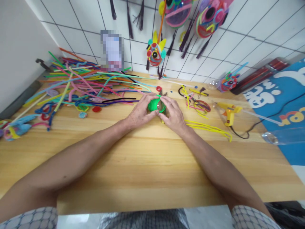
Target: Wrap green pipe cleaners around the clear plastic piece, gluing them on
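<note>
Between my hands, over the middle of the wooden table, is a green coiled piece wound around something clear and round. My left hand grips its left side, with the thumb along the lower edge. From the right, my right hand holds the same piece, fingertips at its top and thumb below. Just behind the hands lie a small red ring and what looks like part of a dark pointed tool, mostly hidden. Yellow fuzzy stems lie to the right of my right hand.
Colourful fuzzy stems pile up at the back left. A yellow glue gun with a black cord lies right, near a clear bottle and a dark red cylinder. Decorated masks hang before the white grid wall.
</note>
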A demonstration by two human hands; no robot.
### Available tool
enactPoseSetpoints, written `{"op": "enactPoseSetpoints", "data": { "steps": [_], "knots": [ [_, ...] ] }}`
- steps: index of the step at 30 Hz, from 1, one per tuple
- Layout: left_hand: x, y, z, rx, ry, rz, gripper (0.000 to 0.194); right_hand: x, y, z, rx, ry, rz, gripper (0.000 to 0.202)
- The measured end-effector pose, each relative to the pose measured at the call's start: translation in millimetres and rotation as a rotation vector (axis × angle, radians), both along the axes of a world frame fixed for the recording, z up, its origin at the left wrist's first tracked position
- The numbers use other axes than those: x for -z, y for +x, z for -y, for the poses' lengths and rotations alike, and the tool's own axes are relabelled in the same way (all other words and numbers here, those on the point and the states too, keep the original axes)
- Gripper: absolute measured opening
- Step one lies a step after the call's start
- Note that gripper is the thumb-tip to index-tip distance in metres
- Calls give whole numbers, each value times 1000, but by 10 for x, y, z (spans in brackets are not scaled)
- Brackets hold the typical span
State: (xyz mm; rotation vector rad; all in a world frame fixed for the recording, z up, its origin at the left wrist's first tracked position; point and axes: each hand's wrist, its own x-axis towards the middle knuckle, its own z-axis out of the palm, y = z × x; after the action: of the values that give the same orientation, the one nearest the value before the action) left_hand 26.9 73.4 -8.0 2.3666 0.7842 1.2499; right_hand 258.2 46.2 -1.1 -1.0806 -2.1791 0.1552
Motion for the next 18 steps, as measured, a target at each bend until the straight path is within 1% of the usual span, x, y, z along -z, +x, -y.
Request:
{"op": "enactPoseSetpoints", "data": {
  "steps": [8, 14, 18],
  "knots": [
    [-46, -32, 20, 43, -52, -3, 52, 2, 8, 9, -18, 39, 20, 68],
    [-24, -46, -33, 57, -75, 13, 49, 4, 15, 5, -11, 15, 39, 69],
    [-20, -58, -55, 72, -96, 18, 49, 9, 22, 2, -19, 38, 34, 69]
  ]
}}
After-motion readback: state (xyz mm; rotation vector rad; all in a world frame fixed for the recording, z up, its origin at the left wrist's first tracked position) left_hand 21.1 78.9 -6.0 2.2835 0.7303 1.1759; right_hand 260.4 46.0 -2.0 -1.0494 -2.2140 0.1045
